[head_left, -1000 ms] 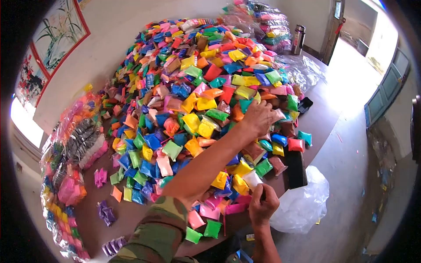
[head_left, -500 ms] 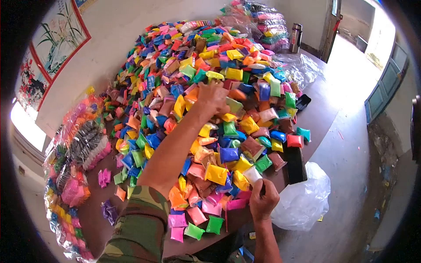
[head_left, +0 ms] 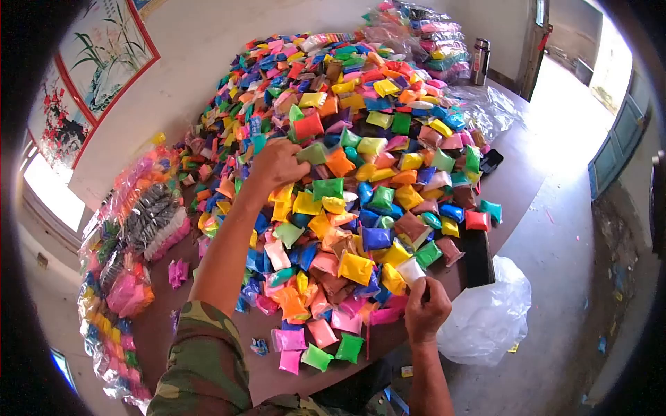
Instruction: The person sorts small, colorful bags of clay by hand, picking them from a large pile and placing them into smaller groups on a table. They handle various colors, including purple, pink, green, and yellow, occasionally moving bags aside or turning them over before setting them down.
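A large heap of small, soft, colourful packets (head_left: 356, 267) covers the table. My left hand (head_left: 276, 165) reaches over the middle of the heap, its fingers closed on an olive-green packet (head_left: 314, 153) that is slightly blurred. Just behind that packet lies a red packet (head_left: 308, 125). At the heap's near right side, my right hand (head_left: 427, 310) pinches a white packet (head_left: 411, 270) between thumb and fingers. A yellow packet (head_left: 393, 279) and a green packet (head_left: 428, 254) lie close to the white one.
A black tray (head_left: 479, 260) stands at the heap's right edge, with a clear plastic bag (head_left: 485, 312) beside it. Bagged bundles of packets (head_left: 118, 277) line the left side. A thermos (head_left: 480, 61) stands at the back of the brown table (head_left: 517, 177).
My left hand has moved left and slightly down across the heap, with the olive-green packet now at its fingers. My right hand keeps its pinch on the white packet. The view has shifted slightly.
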The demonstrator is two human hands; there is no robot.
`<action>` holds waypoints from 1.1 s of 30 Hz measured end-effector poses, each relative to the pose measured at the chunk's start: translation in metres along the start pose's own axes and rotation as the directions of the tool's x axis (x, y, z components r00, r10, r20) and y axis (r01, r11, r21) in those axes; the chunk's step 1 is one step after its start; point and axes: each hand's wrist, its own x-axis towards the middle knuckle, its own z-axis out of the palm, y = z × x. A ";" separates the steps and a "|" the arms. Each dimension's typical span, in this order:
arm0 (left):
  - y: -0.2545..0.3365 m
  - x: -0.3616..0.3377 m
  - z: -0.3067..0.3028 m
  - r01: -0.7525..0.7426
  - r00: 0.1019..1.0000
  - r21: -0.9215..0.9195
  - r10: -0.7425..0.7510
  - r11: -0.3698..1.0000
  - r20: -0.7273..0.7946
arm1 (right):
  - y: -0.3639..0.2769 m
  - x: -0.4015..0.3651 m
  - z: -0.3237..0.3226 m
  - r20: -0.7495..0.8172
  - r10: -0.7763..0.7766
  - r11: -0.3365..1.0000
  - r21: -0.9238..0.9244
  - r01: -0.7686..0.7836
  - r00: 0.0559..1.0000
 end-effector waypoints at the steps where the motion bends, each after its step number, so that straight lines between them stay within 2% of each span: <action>1: -0.007 -0.007 -0.001 0.027 1.000 -0.015 -0.027 1.000 0.008 | 0.000 0.000 0.000 -0.002 0.007 1.000 0.002 -0.007 1.000; 3: -0.016 -0.026 -0.001 0.081 0.996 -0.046 -0.080 0.996 0.026 | 0.005 -0.001 0.001 -0.007 -0.026 1.000 -0.001 0.026 1.000; 4: -0.020 -0.034 -0.003 0.040 0.999 -0.043 -0.039 0.998 0.024 | 0.007 -0.001 0.002 -0.008 -0.042 0.999 -0.003 0.042 0.999; 7: -0.024 -0.061 -0.003 0.041 0.997 -0.064 -0.045 0.997 -0.063 | 0.000 -0.001 0.001 -0.022 0.001 1.000 0.027 0.000 1.000; 8: -0.032 -0.068 0.000 0.047 0.999 -0.045 -0.048 0.998 -0.019 | 0.000 -0.001 0.002 -0.020 0.003 1.000 0.030 -0.002 1.000; 11: -0.029 -0.096 0.007 0.069 0.985 0.083 -0.054 0.994 -0.165 | 0.000 -0.001 0.001 -0.015 0.004 1.000 0.029 -0.004 1.000; 14: -0.012 -0.124 -0.005 0.051 0.983 0.046 -0.042 0.998 -0.179 | 0.003 -0.002 0.002 -0.012 0.006 1.000 0.017 -0.006 1.000; 17: -0.011 -0.141 -0.002 -0.067 0.974 -0.049 0.055 0.997 -0.218 | 0.005 -0.003 0.003 0.004 0.028 0.999 0.018 -0.028 1.000; 19: -0.005 -0.150 -0.006 -0.090 0.974 -0.043 0.079 0.995 -0.211 | 0.006 -0.003 0.002 0.027 0.055 0.998 0.041 -0.056 0.998; 22: 0.003 -0.158 -0.009 -0.106 0.972 -0.051 0.093 0.993 -0.216 | 0.007 -0.002 0.003 -0.019 -0.054 0.999 -0.006 0.054 0.998; 26: 0.013 -0.171 -0.017 -0.147 0.964 -0.151 0.107 0.977 -0.244 | 0.005 -0.002 0.003 -0.001 -0.003 0.999 0.043 0.003 1.000; 28: 0.011 -0.180 -0.015 -0.197 0.959 -0.159 0.156 0.968 -0.235 | -0.006 -0.001 -0.001 0.029 0.067 0.995 0.077 -0.069 0.997; 30: 0.011 -0.189 -0.015 -0.240 0.950 -0.159 0.198 0.958 -0.241 | -0.008 -0.001 0.000 0.030 0.074 0.992 0.096 -0.076 0.997; 33: 0.024 -0.206 -0.022 -0.193 0.943 -0.169 0.135 0.966 -0.305 | 0.003 -0.001 0.002 0.029 0.020 0.998 0.062 -0.022 0.999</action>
